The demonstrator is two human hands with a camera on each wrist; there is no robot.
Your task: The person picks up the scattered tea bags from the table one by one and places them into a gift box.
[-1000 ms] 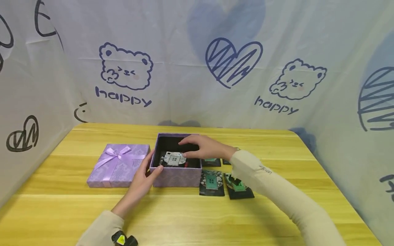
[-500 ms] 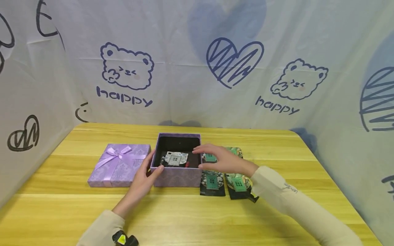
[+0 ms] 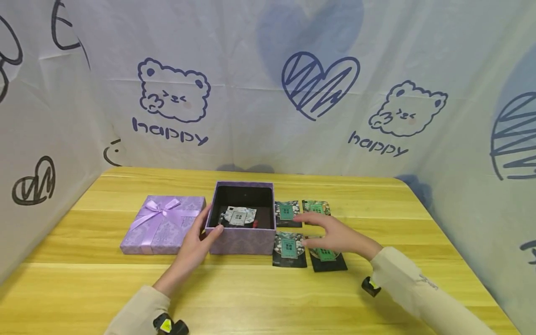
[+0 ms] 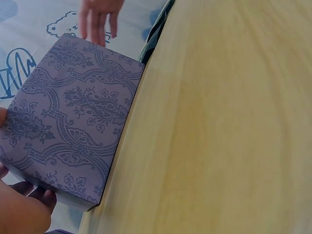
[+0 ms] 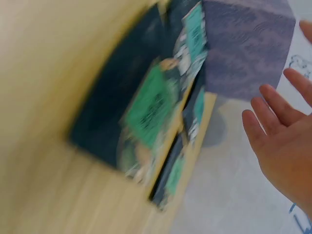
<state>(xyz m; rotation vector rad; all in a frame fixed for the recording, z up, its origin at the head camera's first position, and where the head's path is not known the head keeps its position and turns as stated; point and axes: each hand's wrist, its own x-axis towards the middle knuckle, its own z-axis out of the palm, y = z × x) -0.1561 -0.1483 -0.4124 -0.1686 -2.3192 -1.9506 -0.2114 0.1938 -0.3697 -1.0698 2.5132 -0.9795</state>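
An uncovered purple patterned gift box (image 3: 242, 241) with a black inside stands mid-table. A white printed sachet (image 3: 238, 216) and a small red thing (image 3: 255, 224) lie in it. My left hand (image 3: 194, 242) grips the box's near left corner, thumb at the front rim and fingers along the left side. In the left wrist view the box's patterned wall (image 4: 83, 107) fills the left part. My right hand (image 3: 335, 234) hovers over several black sachets with green labels, right of the box, fingers spread and holding nothing. It partly covers the front right sachet (image 3: 328, 265).
The purple lid (image 3: 165, 225) with a ribbon bow lies left of the box. Two sachets nearest the box, a back one (image 3: 287, 213) and a front one (image 3: 289, 249), lie close to its right wall. A white printed cloth (image 3: 251, 139) hangs behind the wooden table (image 3: 251, 298).
My right hand has moved from over the box interior rightward to above the sachets, uncovering the white sachet inside. The left hand keeps its place at the box corner.
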